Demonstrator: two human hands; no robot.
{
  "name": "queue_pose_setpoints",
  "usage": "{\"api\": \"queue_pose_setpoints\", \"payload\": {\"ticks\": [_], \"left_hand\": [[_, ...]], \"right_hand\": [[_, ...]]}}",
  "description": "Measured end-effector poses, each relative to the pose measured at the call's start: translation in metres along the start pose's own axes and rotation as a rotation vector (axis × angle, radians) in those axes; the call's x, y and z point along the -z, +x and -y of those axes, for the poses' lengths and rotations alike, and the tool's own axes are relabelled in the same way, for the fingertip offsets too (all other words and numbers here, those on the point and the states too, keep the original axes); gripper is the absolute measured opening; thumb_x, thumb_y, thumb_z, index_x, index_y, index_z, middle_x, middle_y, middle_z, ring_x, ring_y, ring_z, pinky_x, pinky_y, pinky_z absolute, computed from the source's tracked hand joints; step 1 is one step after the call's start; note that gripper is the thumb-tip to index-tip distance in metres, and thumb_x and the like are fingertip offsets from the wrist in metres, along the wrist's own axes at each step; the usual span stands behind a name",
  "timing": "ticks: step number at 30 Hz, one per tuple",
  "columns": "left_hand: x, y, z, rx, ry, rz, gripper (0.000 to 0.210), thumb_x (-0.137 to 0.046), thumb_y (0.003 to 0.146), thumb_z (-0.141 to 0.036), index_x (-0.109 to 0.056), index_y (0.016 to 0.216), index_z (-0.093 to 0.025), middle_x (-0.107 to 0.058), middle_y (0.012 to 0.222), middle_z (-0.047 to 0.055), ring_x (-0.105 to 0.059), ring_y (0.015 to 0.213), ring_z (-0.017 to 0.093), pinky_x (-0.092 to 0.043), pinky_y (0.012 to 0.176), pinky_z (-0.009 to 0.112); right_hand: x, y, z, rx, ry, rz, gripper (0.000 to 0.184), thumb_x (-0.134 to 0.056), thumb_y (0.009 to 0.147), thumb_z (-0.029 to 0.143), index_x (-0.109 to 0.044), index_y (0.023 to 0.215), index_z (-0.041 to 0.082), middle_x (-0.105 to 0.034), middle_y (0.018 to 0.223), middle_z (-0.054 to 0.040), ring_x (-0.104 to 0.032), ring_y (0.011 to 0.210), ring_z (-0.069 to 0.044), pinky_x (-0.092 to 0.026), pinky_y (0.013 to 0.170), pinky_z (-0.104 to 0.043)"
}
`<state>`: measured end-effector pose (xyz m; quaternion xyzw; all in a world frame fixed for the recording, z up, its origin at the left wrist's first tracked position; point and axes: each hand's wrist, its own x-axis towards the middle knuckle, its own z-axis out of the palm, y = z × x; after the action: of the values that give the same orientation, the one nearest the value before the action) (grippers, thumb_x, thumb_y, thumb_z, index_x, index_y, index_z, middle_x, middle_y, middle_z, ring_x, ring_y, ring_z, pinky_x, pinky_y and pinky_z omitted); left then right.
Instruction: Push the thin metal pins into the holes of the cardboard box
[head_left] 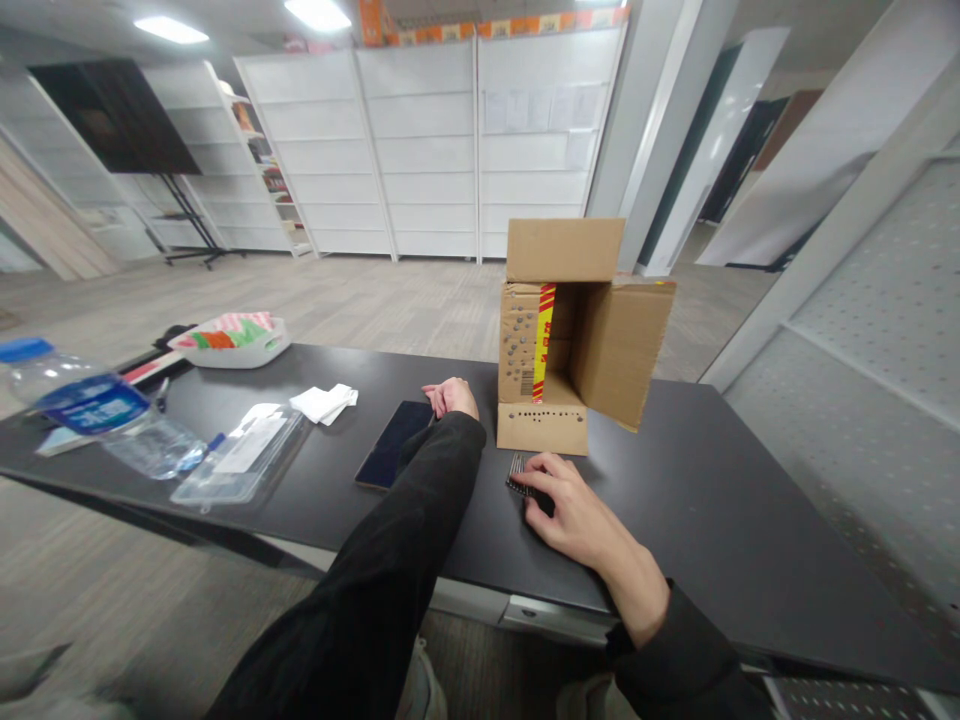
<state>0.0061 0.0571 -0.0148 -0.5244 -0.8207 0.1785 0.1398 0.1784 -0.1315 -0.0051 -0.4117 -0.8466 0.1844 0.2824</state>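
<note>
My right hand (564,505) curls over the black table (675,540), with its fingertips closed on a small row of thin metal screws or pins (516,470) with dark ends. Just behind them stands a cardboard box (520,345) on its side, its opening towards me and its flaps spread. Many small dark dots or holes mark its left face and lower flap. My left hand (454,398) rests by the box's left side, fingers loosely curled; anything inside them is hidden. A dark phone or tablet (391,445) lies beside it, partly covered by my sleeve.
To the left are a white folded tissue (325,403), a clear plastic case (244,455), a water bottle (112,410) lying tilted and a white basket (255,350) with colourful packets. A perforated panel (885,330) stands along the right.
</note>
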Motion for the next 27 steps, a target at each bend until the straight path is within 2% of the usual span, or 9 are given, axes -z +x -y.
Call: {"api": "queue_pose_setpoints", "payload": {"ticks": [6, 10, 18, 27], "left_hand": [[0.0004, -0.0003, -0.0003, 0.0, 0.017, 0.004, 0.048, -0.052, 0.089, -0.008, -0.056, 0.126, 0.023, -0.071, 0.075, 0.031, -0.072, 0.061, 0.03, -0.039, 0.04, 0.022], [0.0013, -0.0009, 0.0005, -0.019, 0.005, 0.022, 0.045, -0.051, 0.088, -0.002, -0.056, 0.127, 0.022, -0.072, 0.078, 0.031, -0.074, 0.068, 0.031, -0.041, 0.042, 0.022], [0.0025, -0.0022, 0.0015, -0.022, -0.029, 0.031, 0.051, -0.056, 0.09, -0.009, -0.052, 0.129, 0.023, -0.071, 0.08, 0.033, -0.074, 0.07, 0.034, -0.042, 0.042, 0.024], [0.0012, -0.0019, 0.0013, -0.009, -0.033, 0.01, 0.045, -0.051, 0.089, -0.001, -0.054, 0.124, 0.026, -0.071, 0.079, 0.033, -0.074, 0.067, 0.031, -0.042, 0.043, 0.024]], "right_hand": [[0.0022, -0.0012, 0.0016, -0.005, -0.009, -0.006, 0.047, -0.054, 0.072, 0.006, -0.069, 0.114, 0.02, -0.062, 0.114, -0.0092, -0.057, 0.106, -0.025, -0.046, 0.097, -0.043], [0.005, -0.0011, 0.0043, 0.015, -0.03, -0.016, 0.047, -0.053, 0.068, 0.004, -0.068, 0.11, 0.019, -0.062, 0.112, -0.0086, -0.055, 0.103, -0.025, -0.043, 0.094, -0.041], [0.0066, -0.0001, 0.0034, -0.008, -0.077, -0.046, 0.04, -0.049, 0.069, 0.003, -0.063, 0.102, 0.02, -0.065, 0.103, -0.0069, -0.056, 0.097, -0.024, -0.04, 0.086, -0.039], [0.0051, 0.0004, 0.0005, -0.003, -0.051, -0.046, 0.04, -0.049, 0.069, 0.002, -0.064, 0.102, 0.019, -0.067, 0.098, -0.0068, -0.056, 0.094, -0.024, -0.042, 0.086, -0.038]]}}
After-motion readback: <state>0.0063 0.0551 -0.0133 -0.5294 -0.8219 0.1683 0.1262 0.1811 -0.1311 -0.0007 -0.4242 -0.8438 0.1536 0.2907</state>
